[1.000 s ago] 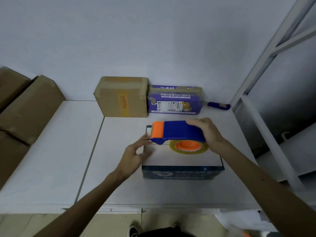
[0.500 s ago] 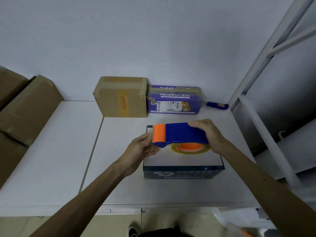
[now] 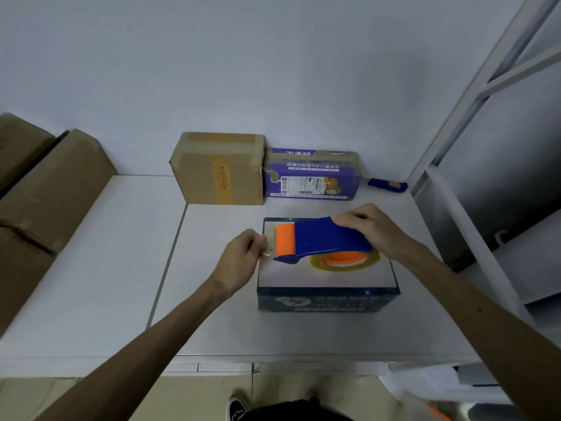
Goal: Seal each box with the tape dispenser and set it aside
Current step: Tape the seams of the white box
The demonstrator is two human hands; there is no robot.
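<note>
Head view: the tape dispenser (image 3: 321, 241) lies lengthwise left to right just above the white top of the box (image 3: 291, 276), orange end pointing left. The right hand (image 3: 368, 229) grips its blue body from above. The left hand (image 3: 239, 258) pinches the clear tape end (image 3: 268, 251) at the box's left edge. Print on the box's dark blue front is too blurred to read. Behind, a purple carton (image 3: 312, 177) shows Chinese lettering and a barcode label, beside a cardboard carton (image 3: 218, 174) with an unreadable yellow sticker.

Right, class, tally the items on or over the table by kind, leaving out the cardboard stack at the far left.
boxes: 3, namely brown box, purple box, blue box
tape dispenser: 1
blue-handled tool: 1
total: 5
</note>
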